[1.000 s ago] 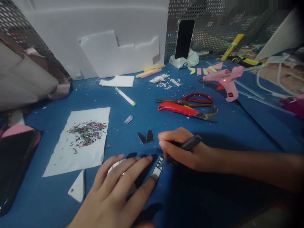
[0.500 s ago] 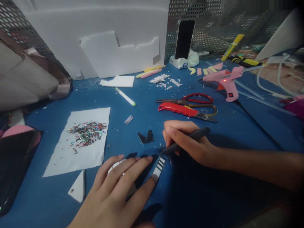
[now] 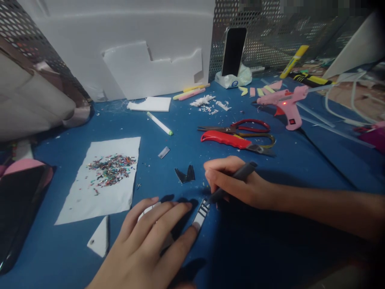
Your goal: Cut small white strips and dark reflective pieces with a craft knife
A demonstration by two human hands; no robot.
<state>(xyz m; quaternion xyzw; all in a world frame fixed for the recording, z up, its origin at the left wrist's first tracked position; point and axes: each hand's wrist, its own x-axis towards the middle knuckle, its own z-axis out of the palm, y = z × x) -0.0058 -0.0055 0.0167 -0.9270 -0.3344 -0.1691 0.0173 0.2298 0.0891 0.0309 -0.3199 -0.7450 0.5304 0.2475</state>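
Observation:
A small white strip (image 3: pixel 199 220) with black stripes lies slantwise on the blue table. My left hand (image 3: pixel 153 241) rests with its fingers stretched out, and its thumb tip presses on the strip's near end. Part of a white piece (image 3: pixel 147 210) shows beneath those fingers; the rest of it is hidden. My right hand (image 3: pixel 237 180) grips a black marker (image 3: pixel 245 171), with its tip at the striped far end of the strip. A black V-shaped piece (image 3: pixel 185 175) lies just beyond the strip.
A red-handled knife (image 3: pixel 225 139) and scissors (image 3: pixel 252 125) lie ahead, with a pink glue gun (image 3: pixel 284 100) farther right. A white sheet (image 3: pixel 75 200) holding colourful bits is on the left, near a white triangular piece (image 3: pixel 100 237). A phone (image 3: pixel 234 52) stands at the back.
The marker and my right hand have shifted slightly left and down, bringing the tip onto the strip's right edge. My left hand stays nearly in place.

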